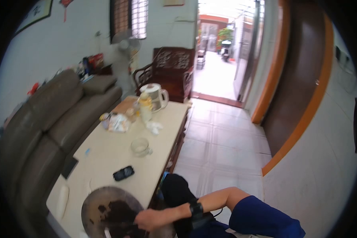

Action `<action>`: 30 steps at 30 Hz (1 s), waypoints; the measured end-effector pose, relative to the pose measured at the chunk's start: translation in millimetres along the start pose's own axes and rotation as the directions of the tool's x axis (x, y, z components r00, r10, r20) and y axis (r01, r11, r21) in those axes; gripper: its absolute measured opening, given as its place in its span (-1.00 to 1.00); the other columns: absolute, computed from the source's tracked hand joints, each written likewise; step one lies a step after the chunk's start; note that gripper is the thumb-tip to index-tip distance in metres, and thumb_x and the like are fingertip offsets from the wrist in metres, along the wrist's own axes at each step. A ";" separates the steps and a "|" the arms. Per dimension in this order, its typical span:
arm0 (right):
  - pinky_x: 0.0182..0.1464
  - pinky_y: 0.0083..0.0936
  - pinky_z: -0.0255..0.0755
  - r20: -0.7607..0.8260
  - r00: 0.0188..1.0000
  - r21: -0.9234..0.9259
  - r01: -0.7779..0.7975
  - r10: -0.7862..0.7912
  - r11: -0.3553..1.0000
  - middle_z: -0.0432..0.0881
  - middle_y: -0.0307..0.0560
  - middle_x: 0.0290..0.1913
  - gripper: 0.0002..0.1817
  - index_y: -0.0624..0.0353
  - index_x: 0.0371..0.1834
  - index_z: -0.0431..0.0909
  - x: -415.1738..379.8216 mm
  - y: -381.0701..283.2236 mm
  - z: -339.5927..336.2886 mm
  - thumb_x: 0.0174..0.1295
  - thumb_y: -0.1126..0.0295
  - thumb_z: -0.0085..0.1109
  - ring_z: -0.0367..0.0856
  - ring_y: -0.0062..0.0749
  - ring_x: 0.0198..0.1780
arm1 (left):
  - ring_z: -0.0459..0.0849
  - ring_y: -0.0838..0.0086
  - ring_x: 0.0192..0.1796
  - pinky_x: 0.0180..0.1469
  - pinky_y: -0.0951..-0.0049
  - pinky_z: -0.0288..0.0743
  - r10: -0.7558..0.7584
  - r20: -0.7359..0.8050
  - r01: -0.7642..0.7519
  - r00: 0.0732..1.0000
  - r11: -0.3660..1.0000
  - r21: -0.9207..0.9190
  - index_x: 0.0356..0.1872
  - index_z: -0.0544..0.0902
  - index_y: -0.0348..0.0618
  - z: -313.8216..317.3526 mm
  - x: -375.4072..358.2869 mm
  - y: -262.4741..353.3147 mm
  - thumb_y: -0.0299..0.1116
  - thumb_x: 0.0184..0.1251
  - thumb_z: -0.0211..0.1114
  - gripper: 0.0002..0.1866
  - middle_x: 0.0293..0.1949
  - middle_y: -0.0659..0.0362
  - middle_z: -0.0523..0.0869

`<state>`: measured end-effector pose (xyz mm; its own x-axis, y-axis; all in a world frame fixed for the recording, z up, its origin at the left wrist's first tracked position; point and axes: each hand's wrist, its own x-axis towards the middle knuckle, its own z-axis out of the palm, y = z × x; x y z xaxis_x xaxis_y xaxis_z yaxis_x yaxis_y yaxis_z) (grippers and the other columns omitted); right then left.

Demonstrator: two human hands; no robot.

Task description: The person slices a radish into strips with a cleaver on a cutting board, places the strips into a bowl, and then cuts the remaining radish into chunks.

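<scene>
My right hand (pixel 147 219), with a dark watch on its wrist, is closed in a fist at the right edge of a round grey-brown board (pixel 92 204). What its fingers grip is hidden. Dark, wet-looking patches (pixel 119 211) cover much of the board's middle and right. A small pale strip (pixel 107 233) shows at the bottom of the board, partly cut off. My left hand is out of view. Just beyond the board lies a black object (pixel 123 173), possibly a case or a phone.
The board rests on a long cream table (pixel 103 152). A glass mug (pixel 140 147), crumpled tissue (pixel 154 127), yellow-topped bottle (pixel 145 107), snack packet (pixel 118 122) and white jug (pixel 156 97) stand farther along. A brown sofa (pixel 63 115) lines the left; a wooden chair (pixel 171 71) stands behind.
</scene>
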<state>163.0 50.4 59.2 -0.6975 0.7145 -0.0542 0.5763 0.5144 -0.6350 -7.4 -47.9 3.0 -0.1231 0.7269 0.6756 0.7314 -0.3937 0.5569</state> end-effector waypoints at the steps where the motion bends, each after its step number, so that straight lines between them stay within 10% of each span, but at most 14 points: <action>1: -0.19 -0.08 0.53 -0.043 0.999 0.151 0.005 0.001 0.989 0.63 0.25 -0.41 -0.72 0.37 -0.39 0.60 -3.4 2.9 -4.0 0.16 0.30 0.11 0.64 0.16 -0.23 | 0.63 0.00 -0.12 0.01 0.12 0.49 -0.096 -0.028 0.095 0.995 0.995 -0.023 -0.11 0.63 -0.40 -1.6 3.9 1.1 -0.41 0.42 0.19 -0.78 -0.13 -0.13 0.67; 2: -0.32 -0.19 0.54 0.023 0.999 0.238 0.026 -0.032 0.971 0.63 0.15 -0.51 -0.70 0.35 -0.44 0.60 9.0 23.6 8.2 0.19 0.27 0.13 0.67 -0.03 -0.39 | 0.63 0.01 -0.10 0.04 0.14 0.49 -0.283 -0.058 0.277 0.957 0.956 -0.102 -0.09 0.66 -0.37 -1.3 7.1 1.8 -0.36 0.41 0.20 -0.75 -0.11 -0.14 0.67; 3: -0.50 -0.40 0.48 0.267 0.939 0.531 -0.330 0.216 0.781 0.60 -0.03 -0.62 -0.66 0.31 -0.51 0.60 8.9 19.0 -1.2 0.26 0.23 0.14 0.60 -0.35 -0.57 | 0.54 0.18 0.16 0.21 0.21 0.38 -0.564 0.043 0.525 0.825 0.736 -0.426 0.04 0.56 -0.42 8.7 -6.6 -30.1 -0.37 0.46 0.08 -0.69 0.09 -0.03 0.59; 5: -0.60 -0.62 0.34 0.168 0.983 0.749 -0.176 0.074 0.639 0.54 -0.24 -0.67 -0.60 0.22 -0.62 0.55 1.8 20.1 -14.5 0.31 0.19 0.15 0.48 -0.62 -0.63 | 0.51 0.27 0.21 0.30 0.29 0.35 -0.730 0.176 0.584 0.660 0.351 -0.732 0.26 0.39 -0.38 7.9 18.6 -14.5 -0.27 0.52 0.03 -0.55 0.16 -0.04 0.54; 11: -0.64 -0.66 0.24 0.323 0.940 0.916 -0.339 0.108 0.216 0.54 -0.19 -0.61 -0.74 0.30 -0.47 0.57 12.4 21.9 -13.9 0.31 0.34 0.17 0.34 -0.70 -0.72 | 0.43 0.24 0.29 0.36 0.20 0.25 -0.528 0.587 0.439 0.614 -0.390 -0.810 0.25 0.38 -0.24 8.4 50.7 -22.7 -0.14 0.54 -0.05 -0.56 0.22 0.03 0.48; 23: -0.65 -0.66 0.23 0.235 0.966 0.856 -0.257 0.106 0.448 0.55 -0.21 -0.61 -0.74 0.29 -0.46 0.56 12.6 34.0 -6.7 0.32 0.33 0.13 0.35 -0.68 -0.71 | 0.55 0.33 0.15 0.26 0.23 0.41 -0.727 0.524 0.459 0.444 -0.318 -0.830 0.16 0.47 -0.25 12.6 51.8 -21.3 -0.31 0.49 0.08 -0.67 0.10 0.07 0.59; 30: -0.65 -0.65 0.24 0.237 0.947 0.792 -0.318 0.218 0.521 0.53 -0.18 -0.64 -0.73 0.33 -0.47 0.54 -8.7 62.7 -42.5 0.34 0.39 0.04 0.35 -0.66 -0.73 | 0.59 0.35 -0.04 0.06 0.30 0.51 -0.727 0.588 0.322 0.356 -0.495 -0.807 -0.01 0.54 -0.19 -19.6 22.8 -12.3 -0.34 0.45 0.16 -0.79 -0.14 0.16 0.62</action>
<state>223.3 96.6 52.7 -0.6358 0.6763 -0.3719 0.1844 -0.3349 -0.9241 -32.3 -37.5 21.1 -0.1807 0.8754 -0.4484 -0.9430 -0.0247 0.3319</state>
